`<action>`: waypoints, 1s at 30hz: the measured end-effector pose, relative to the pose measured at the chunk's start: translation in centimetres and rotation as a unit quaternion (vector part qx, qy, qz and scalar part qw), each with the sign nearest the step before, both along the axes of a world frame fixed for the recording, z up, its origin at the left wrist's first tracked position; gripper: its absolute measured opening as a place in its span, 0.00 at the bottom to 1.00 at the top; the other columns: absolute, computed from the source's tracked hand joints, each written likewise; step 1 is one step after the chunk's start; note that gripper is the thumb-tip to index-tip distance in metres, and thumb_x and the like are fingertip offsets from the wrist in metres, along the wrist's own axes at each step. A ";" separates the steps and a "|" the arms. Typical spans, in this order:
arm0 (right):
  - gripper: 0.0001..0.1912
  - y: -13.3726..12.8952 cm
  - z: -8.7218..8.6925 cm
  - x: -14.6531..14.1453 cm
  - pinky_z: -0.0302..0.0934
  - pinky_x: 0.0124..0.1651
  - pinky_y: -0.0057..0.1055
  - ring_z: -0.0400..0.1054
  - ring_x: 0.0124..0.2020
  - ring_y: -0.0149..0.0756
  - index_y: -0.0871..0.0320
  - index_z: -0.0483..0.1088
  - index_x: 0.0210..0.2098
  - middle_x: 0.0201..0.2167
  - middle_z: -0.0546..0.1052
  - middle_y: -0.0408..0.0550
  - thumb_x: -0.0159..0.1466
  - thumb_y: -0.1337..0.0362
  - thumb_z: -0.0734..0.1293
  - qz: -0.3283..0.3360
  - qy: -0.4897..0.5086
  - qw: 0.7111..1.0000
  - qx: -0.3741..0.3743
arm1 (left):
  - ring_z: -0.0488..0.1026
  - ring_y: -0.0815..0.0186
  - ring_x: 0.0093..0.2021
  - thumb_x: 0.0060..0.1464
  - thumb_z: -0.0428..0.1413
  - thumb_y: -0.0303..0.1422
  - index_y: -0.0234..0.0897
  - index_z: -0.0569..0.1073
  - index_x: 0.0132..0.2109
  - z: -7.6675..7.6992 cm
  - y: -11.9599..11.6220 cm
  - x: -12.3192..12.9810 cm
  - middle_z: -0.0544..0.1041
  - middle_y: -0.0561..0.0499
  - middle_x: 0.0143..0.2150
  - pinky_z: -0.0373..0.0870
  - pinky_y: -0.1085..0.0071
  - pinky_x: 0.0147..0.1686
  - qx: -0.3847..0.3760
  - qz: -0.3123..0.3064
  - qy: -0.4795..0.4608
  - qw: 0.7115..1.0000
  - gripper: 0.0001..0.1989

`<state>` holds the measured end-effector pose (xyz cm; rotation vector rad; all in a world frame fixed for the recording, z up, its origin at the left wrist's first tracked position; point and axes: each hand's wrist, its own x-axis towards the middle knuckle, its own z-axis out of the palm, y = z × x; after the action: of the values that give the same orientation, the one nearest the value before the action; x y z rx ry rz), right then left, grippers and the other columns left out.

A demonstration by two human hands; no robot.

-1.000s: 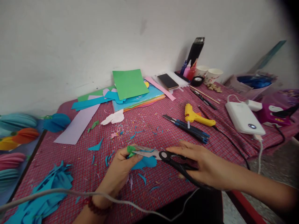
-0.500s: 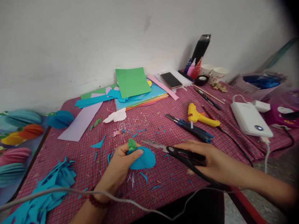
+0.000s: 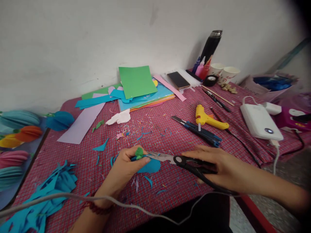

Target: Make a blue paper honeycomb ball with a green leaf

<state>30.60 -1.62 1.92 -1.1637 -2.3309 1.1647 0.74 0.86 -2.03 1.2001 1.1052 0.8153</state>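
Between thumb and fingers, my left hand (image 3: 126,163) pinches a blue paper piece (image 3: 152,166) with a small green paper leaf (image 3: 139,153) at its top. My right hand (image 3: 211,163) grips black-handled scissors (image 3: 167,158), blades pointing left. The blade tips reach the upper edge of the blue paper beside my left thumb; whether they bite into it I cannot tell. Blue scraps (image 3: 148,182) lie below the paper, and a heap of blue paper strips (image 3: 52,197) is at the lower left.
Craft knives (image 3: 199,131) and a yellow glue gun (image 3: 209,118) lie beyond my right hand. A white power bank (image 3: 261,121) is at the right. Coloured paper sheets (image 3: 138,82) are stacked by the wall. A grey cable (image 3: 121,205) crosses in front. Paper ornaments (image 3: 59,120) sit at the left.
The scissor tips have come to the top edge of the blue paper, near the leaf. The paper has tilted in my left hand, and the view has shifted slightly.
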 end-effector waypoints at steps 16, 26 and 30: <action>0.28 0.2 0.0 0.3 0.67 0.51 0.37 0.71 0.49 0.41 0.46 0.63 0.62 0.50 0.75 0.49 0.64 0.66 0.65 0.009 0.006 1.000 -0.004 | 0.66 0.73 0.25 0.43 0.67 0.36 0.36 0.74 0.27 -0.7 -0.1 0.1 0.70 0.57 0.24 0.65 0.76 0.26 -0.051 0.024 -0.026 0.998 0.11; 0.29 0.2 -0.1 0.6 0.67 0.47 0.35 0.72 0.47 0.41 0.44 0.61 0.64 0.50 0.75 0.49 0.64 0.67 0.65 0.022 -0.011 1.000 0.011 | 0.63 0.75 0.21 0.43 0.67 0.37 0.36 0.72 0.25 -0.1 -0.2 0.5 0.67 0.58 0.21 0.61 0.77 0.23 -0.070 -0.002 -0.038 0.997 0.13; 0.27 0.3 0.1 0.6 0.67 0.48 0.37 0.71 0.47 0.42 0.46 0.62 0.63 0.50 0.75 0.50 0.65 0.67 0.64 0.030 -0.014 0.999 0.000 | 0.62 0.75 0.21 0.42 0.67 0.37 0.36 0.71 0.24 0.1 -0.2 0.5 0.66 0.58 0.21 0.60 0.77 0.23 -0.076 -0.003 -0.042 0.996 0.13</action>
<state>31.22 -1.31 1.98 -1.1234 -2.4018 1.1748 1.26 0.61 -1.97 1.0317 1.0741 0.7561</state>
